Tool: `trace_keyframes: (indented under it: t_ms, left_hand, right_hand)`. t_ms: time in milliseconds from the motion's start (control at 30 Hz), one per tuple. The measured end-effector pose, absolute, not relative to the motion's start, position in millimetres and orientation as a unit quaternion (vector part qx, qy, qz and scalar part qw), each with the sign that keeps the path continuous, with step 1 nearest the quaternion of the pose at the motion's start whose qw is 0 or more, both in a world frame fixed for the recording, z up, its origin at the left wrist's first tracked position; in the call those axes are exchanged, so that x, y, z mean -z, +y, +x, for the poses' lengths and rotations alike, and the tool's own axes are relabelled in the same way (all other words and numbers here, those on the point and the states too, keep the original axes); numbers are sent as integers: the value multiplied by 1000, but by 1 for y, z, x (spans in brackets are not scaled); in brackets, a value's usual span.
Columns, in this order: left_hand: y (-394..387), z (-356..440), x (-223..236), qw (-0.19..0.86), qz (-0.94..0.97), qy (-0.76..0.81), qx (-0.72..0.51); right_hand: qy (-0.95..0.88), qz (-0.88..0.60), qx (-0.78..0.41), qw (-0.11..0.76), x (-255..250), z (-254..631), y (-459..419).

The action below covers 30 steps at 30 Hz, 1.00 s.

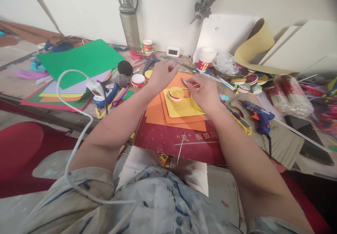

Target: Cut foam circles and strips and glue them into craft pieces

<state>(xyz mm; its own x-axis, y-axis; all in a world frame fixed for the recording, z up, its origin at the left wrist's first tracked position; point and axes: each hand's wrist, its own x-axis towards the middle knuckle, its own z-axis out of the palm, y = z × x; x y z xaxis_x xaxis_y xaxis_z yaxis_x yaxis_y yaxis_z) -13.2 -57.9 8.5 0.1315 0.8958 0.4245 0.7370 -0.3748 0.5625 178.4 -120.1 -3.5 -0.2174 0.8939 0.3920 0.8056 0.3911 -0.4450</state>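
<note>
My left hand [163, 75] is closed, fingertips pressed together, above the far left edge of the orange paper sheets [180, 121]. Anything it pinches is too small to make out. My right hand [206, 92] is closed in a pinch over the right side of the stack, with a thin, pointed grey object [184, 82] showing at its fingertips. Under that hand lies a yellow ring [196, 104], partly covered. Between the hands, a round piece with a yellow top and a red-and-white rim [176, 93] rests on a yellow paper sheet [181, 110].
A dark red board [158, 139] lies under the paper at the table's front edge. To the right are a blue glue gun [259, 116] and a black phone [309, 141]. Green paper [81, 60], a bottle [129, 23] and paper cups [205, 60] stand or lie farther back.
</note>
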Motion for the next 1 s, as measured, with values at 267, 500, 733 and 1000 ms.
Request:
trace_keyframes:
  t_ms: [267, 500, 733, 1000]
  left_hand:
    - [-51, -23, -4, 108, 744, 552, -360]
    - [-49, -28, -6, 120, 756, 551, -333]
    - [-40, -48, -6, 147, 766, 585, -222]
    - [-42, -44, 2, 78, 772, 624, -90]
  right_hand:
    - [-905, -375, -134, 153, -12, 152, -169]
    - [-914, -394, -100, 12, -11, 132, -192]
    - [-887, -449, -61, 94, -11, 142, -187]
    - [-902, -418, 29, 105, 20, 119, -196]
